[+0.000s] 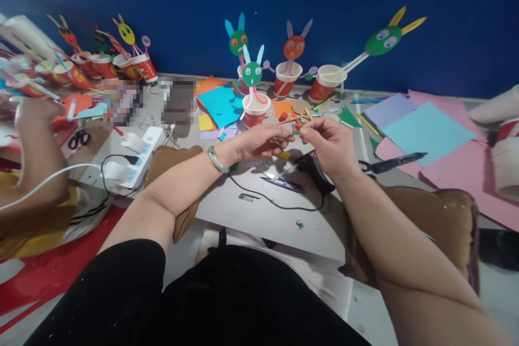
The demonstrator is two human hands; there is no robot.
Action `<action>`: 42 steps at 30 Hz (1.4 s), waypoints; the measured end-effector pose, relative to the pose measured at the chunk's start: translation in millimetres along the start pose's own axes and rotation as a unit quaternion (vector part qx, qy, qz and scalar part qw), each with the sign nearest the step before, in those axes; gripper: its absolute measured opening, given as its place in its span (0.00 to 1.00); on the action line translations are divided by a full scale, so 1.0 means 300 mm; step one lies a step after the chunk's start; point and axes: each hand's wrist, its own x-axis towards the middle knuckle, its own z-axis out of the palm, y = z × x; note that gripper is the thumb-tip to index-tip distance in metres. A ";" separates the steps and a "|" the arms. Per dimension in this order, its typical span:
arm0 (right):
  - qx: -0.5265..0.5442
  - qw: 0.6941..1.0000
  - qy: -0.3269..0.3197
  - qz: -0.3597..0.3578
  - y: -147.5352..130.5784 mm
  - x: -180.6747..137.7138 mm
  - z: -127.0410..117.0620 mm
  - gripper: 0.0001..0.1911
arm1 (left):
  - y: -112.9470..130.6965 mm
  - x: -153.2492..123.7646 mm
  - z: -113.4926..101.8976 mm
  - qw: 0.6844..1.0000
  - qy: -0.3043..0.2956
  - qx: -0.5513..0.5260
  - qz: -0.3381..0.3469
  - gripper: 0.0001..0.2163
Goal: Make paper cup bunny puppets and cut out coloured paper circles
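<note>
My left hand [261,141], with a green bangle [218,161] on its wrist, is closed in a pinch on one end of a thin orange stick [290,120]. My right hand [330,143] pinches the other end of the same stick. Both hands hover above a grey board [259,211]. Just beyond them stands a paper cup [255,110] with a green bunny face on a straw. A black glue gun [314,170] lies under my right hand.
Several paper-cup bunnies [287,73] line the blue wall. Coloured paper sheets [425,132] lie at the right beside a black marker [395,162]. A white power strip [133,159] and scissors [79,139] lie at the left, near another person's arm [36,157].
</note>
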 end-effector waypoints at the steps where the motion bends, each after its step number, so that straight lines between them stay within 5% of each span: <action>1: 0.012 1.000 0.007 0.019 0.000 0.003 0.001 0.11 | -0.004 0.001 -0.002 1.000 0.010 0.009 0.020 0.12; 7: 0.016 0.998 0.003 0.054 -0.027 0.006 0.006 0.11 | -0.045 0.019 -0.032 0.988 0.026 0.051 0.146 0.05; 14: -0.056 0.995 -0.076 0.040 -0.041 -0.005 -0.003 0.11 | -0.036 0.029 -0.044 0.962 0.049 0.139 0.229 0.07; 22: -0.058 0.994 -0.083 0.041 -0.034 -0.001 0.000 0.11 | -0.019 0.005 -0.025 0.954 0.085 0.187 0.217 0.09; 29: -0.046 0.996 -0.057 0.042 -0.030 0.001 -0.005 0.09 | -0.038 0.018 -0.045 0.969 0.055 0.145 0.193 0.10; 42: -0.045 0.992 -0.103 0.060 -0.023 -0.007 0.001 0.16 | -0.022 0.004 -0.024 0.956 0.079 0.217 0.183 0.11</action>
